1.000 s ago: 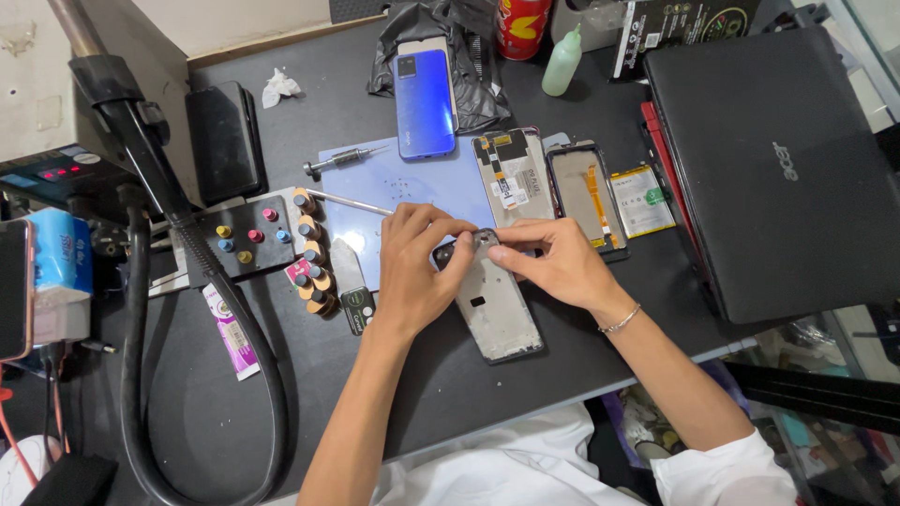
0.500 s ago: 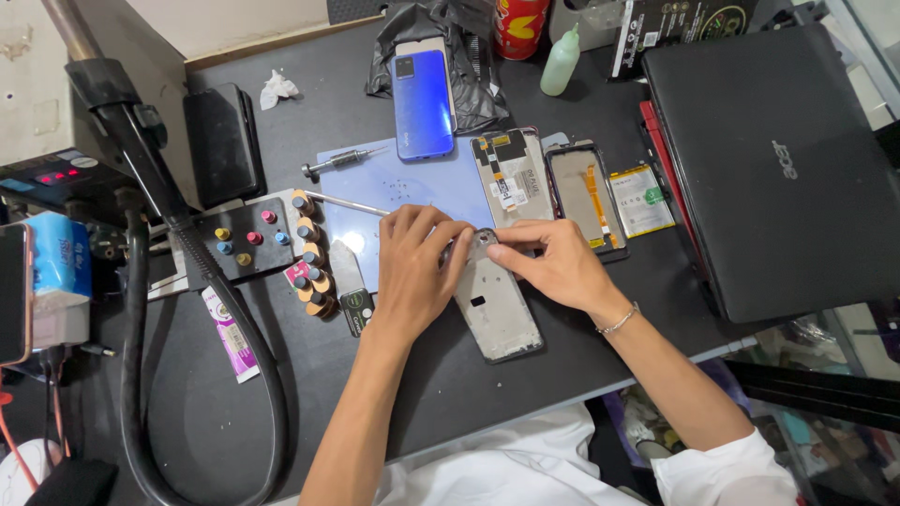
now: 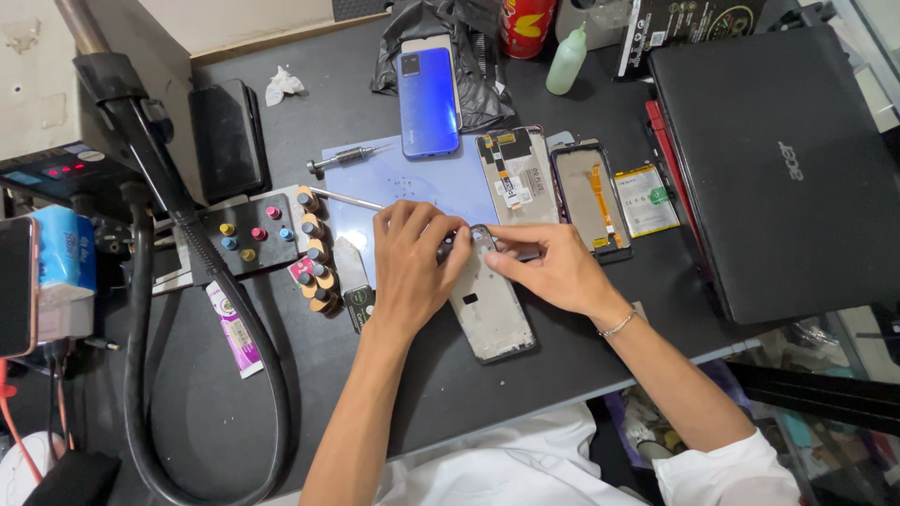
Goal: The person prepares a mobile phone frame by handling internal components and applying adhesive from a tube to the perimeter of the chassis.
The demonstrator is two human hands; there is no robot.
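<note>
Workpiece: grey phone frame (image 3: 487,305), flat on the table (image 3: 562,365), directly in front of the person.
Long axis: runs from the top end between both hands to the free bottom end, which points toward the person and slightly right.
Left hand (image 3: 410,267): fingers curled, pinching a small dark part (image 3: 452,245) at the frame's top-left corner.
Right hand (image 3: 553,267): fingers extended, pressing on the frame's top-right edge; grip not discernible.
Proximity: both hands touch the top end; neither is nearer.
Adjacent: blue mat (image 3: 412,183), screwdriver rack (image 3: 314,248).
</note>
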